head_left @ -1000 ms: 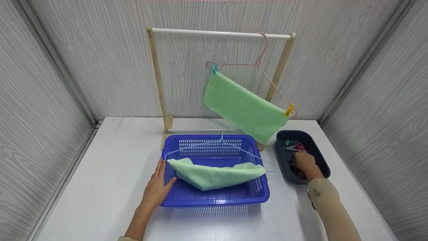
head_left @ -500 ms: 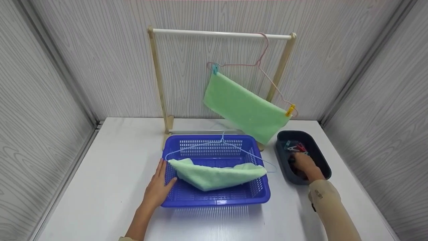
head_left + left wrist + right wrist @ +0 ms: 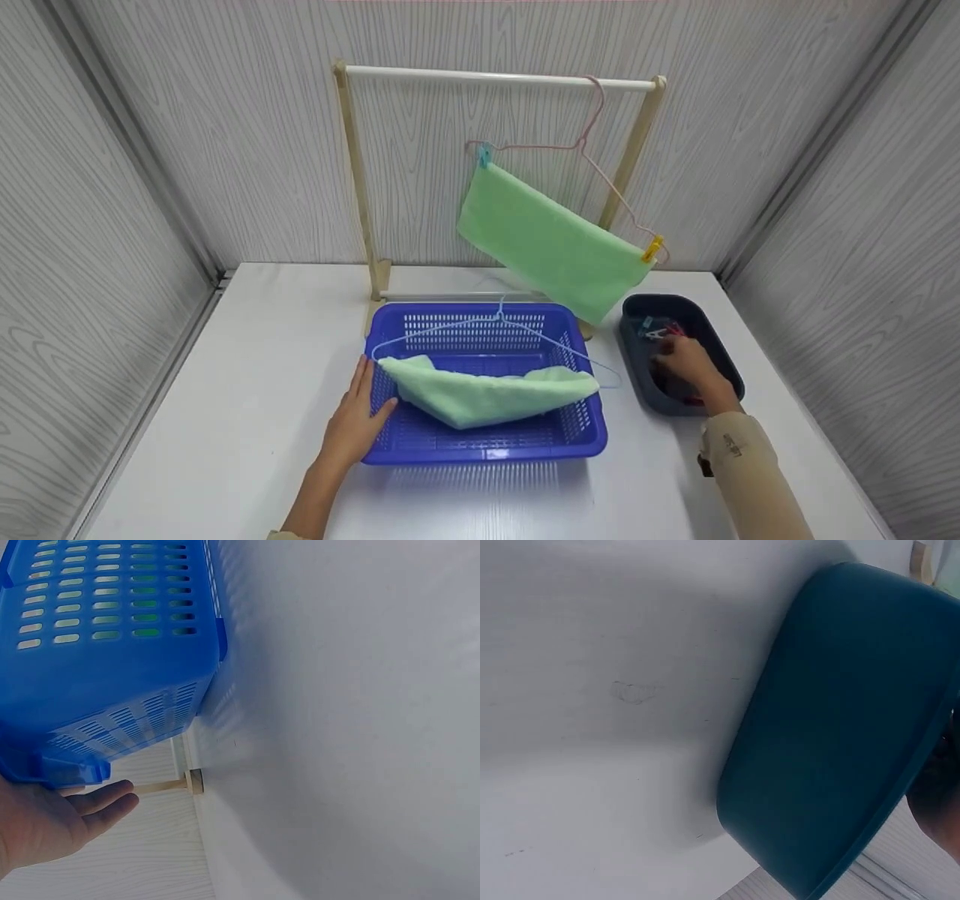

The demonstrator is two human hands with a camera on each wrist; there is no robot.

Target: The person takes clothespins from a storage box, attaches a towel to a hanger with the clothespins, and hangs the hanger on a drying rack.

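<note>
My left hand [image 3: 351, 420] rests with straight fingers along the left rim of the blue plastic basket [image 3: 480, 454], thumb over the edge. In the left wrist view its fingers extend under the basket's lip. A pale green towel [image 3: 487, 397] lies across the basket, with a light blue hanger [image 3: 500, 309] behind it. My right hand [image 3: 690, 364] reaches down into a dark bin [image 3: 636, 375] among several clothespins [image 3: 655, 333]. Its fingertips are hidden, and I cannot tell whether they pinch a clothespin. In the right wrist view the bin's wall [image 3: 832, 720] covers most of that hand.
Behind the basket stands a rack with a white top rod [image 3: 465, 76]. From it a pink hanger [image 3: 540, 146] hangs tilted, carrying a green cloth [image 3: 551, 240] with a blue clothespin [image 3: 484, 155] and a yellow clothespin [image 3: 653, 249]. Wood-grain panels enclose the white table [image 3: 247, 375].
My right hand has shifted slightly within the bin, its wrist and sleeve moving a little to the right and a red piece showing beneath the wrist. The left hand stays on the basket.
</note>
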